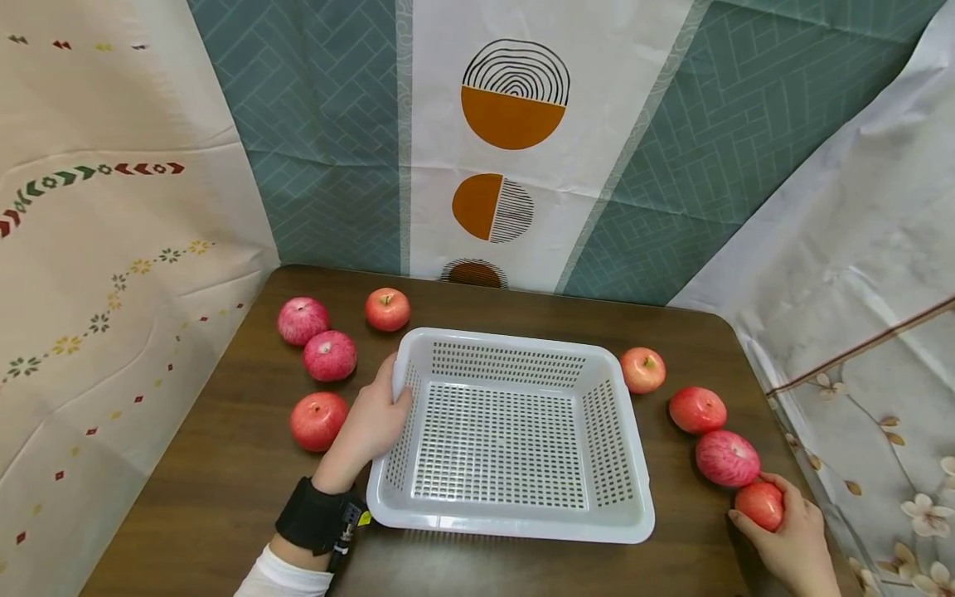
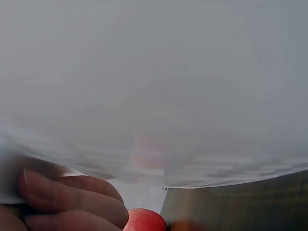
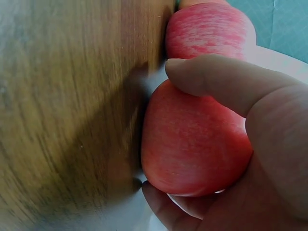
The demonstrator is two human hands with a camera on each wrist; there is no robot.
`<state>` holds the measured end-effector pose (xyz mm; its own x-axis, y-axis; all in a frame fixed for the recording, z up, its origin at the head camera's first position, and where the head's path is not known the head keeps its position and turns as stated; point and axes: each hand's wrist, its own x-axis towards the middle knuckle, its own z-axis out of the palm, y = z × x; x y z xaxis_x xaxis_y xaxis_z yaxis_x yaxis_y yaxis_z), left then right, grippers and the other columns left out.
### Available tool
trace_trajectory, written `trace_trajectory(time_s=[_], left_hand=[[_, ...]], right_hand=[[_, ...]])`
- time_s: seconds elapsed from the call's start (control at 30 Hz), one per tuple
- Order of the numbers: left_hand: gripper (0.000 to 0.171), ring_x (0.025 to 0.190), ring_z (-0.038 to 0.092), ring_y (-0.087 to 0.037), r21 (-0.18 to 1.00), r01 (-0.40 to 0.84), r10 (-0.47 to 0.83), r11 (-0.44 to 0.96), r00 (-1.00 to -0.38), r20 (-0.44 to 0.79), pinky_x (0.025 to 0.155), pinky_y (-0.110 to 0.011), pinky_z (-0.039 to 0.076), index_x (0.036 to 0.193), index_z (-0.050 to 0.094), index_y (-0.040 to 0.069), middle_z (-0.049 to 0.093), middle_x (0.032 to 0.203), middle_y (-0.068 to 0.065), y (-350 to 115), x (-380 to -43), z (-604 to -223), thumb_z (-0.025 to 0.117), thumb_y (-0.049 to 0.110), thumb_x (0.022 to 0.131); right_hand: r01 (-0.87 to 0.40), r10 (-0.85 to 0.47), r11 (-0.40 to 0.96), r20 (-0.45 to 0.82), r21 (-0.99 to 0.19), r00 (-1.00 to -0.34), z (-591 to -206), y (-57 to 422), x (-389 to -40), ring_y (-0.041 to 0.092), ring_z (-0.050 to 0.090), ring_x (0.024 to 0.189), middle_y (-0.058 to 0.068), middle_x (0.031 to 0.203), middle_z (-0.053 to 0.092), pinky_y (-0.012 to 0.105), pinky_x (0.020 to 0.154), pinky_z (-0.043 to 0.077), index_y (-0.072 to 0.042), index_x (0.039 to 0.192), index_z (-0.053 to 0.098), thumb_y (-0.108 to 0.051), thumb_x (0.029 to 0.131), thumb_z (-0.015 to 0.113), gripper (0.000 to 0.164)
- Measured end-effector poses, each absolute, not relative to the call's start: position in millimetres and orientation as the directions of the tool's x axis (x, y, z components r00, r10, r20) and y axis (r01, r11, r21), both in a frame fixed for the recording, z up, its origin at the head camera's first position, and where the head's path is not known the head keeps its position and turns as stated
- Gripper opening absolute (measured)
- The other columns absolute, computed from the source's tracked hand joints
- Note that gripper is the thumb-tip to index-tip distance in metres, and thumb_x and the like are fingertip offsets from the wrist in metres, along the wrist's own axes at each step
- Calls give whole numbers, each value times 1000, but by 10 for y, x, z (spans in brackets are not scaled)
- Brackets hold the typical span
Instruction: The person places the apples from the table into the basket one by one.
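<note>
A white perforated plastic basket (image 1: 507, 521), bare inside, occupies the middle of the table. My left hand (image 1: 379, 421) grips its left rim, thumb over the inner wall; in the left wrist view the curled fingers (image 2: 77, 197) show beneath the basket's pale side. At the right, my right hand (image 1: 798, 531) holds a red apple (image 1: 759, 506) between thumb and fingers. The right wrist view has this apple (image 3: 197, 139) low beside the wooden surface, thumb across its top. Just beyond it lies a pink streaked apple (image 1: 727, 458).
Farther up the right side are a red apple (image 1: 697, 410) and a lighter apple (image 1: 642, 370) near the basket. Left of the basket lie two pink apples (image 1: 330, 356), a red apple (image 1: 318, 421) and another apple (image 1: 387, 309). Patterned cloth (image 1: 328, 166) hangs behind the brown table (image 1: 201, 481).
</note>
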<state>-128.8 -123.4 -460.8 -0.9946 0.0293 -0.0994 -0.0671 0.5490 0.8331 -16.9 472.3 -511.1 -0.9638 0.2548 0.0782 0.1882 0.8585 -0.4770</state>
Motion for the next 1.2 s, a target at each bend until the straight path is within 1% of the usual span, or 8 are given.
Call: trace_trajectory(time_s=[0.23,0.47,0.57,0.83,1.0,1.2], left_hand=[[66,87,74,-35,843,-64,44,534,-994,-103,65,-46,63,168,22,5,61,136,-34,-1234,-1273,-4604,51,17,109],[67,82,73,-33,844,-77,51,531,-991,-122,60,-44,62,168,20,7,62,133,-35,-1230,-1274,-4589,49,17,109],[67,82,73,-33,844,-72,57,532,-991,-121,60,-43,62,168,19,7,62,133,-35,-1228,-1279,-4593,50,17,109],[68,79,73,-31,851,-78,63,520,-990,-129,58,-42,62,169,18,9,62,132,-35,-1224,-1263,-4607,50,15,109],[69,76,73,-30,843,-82,66,531,-988,-138,56,-41,62,169,17,9,63,129,-35,-1215,-1273,-4590,51,15,110],[70,75,73,-29,830,-80,65,552,-988,-139,57,-42,61,169,15,8,64,126,-34,-1214,-1279,-4570,51,15,110]], right_hand=[[195,271,853,91,-483,-958,-5107,4688,-175,65,34,124,45,129,47,70,84,38,7,145,44,-14,85,85,76],[196,277,860,109,-471,-955,-5134,4693,-163,62,38,119,45,127,50,62,78,38,6,143,46,-15,83,86,76],[210,291,859,106,-468,-951,-5147,4699,-158,61,38,118,44,126,49,62,77,39,5,144,46,-15,83,86,76],[262,340,835,79,-483,-937,-5150,4677,-140,61,35,122,40,129,45,63,78,40,3,146,45,-15,84,85,77],[228,319,845,114,-484,-941,-5145,4679,-128,60,37,120,38,130,48,62,77,40,3,146,45,-13,83,85,77],[197,297,854,141,-481,-944,-5173,4691,-123,61,38,119,40,130,49,62,77,39,3,148,45,-13,83,86,79]])
